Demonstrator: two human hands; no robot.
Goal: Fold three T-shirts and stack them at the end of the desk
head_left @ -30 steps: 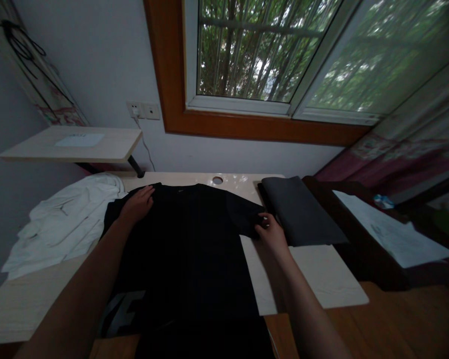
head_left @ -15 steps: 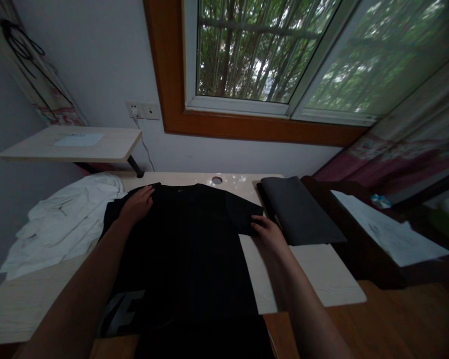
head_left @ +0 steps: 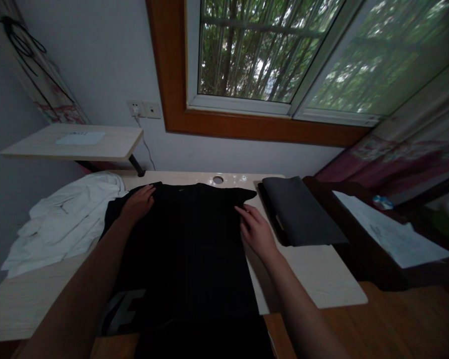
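A black T-shirt (head_left: 187,239) lies spread over the light wooden table (head_left: 322,279), collar towards the window and pale lettering near its lower left. My left hand (head_left: 137,203) rests flat on the shirt's left shoulder, fingers stretched out. At the opposite side my right hand (head_left: 256,229) has its fingers closed on the right sleeve, which is folded inward over the shirt body. The sleeve's hem is partly hidden by the fingers. The shirt's bottom edge blends into dark cloth at the front of the table.
A crumpled white garment (head_left: 67,219) lies at the left, below a raised shelf (head_left: 115,142) bearing a paper label. Dark grey folded fabric (head_left: 303,212) sits at the right. Beyond it, a white sheet (head_left: 389,229) lies on a dark surface. A window (head_left: 262,60) is behind the table.
My right hand has moved left with the right sleeve, turning it inward onto the shirt. The left hand stays on the left shoulder.
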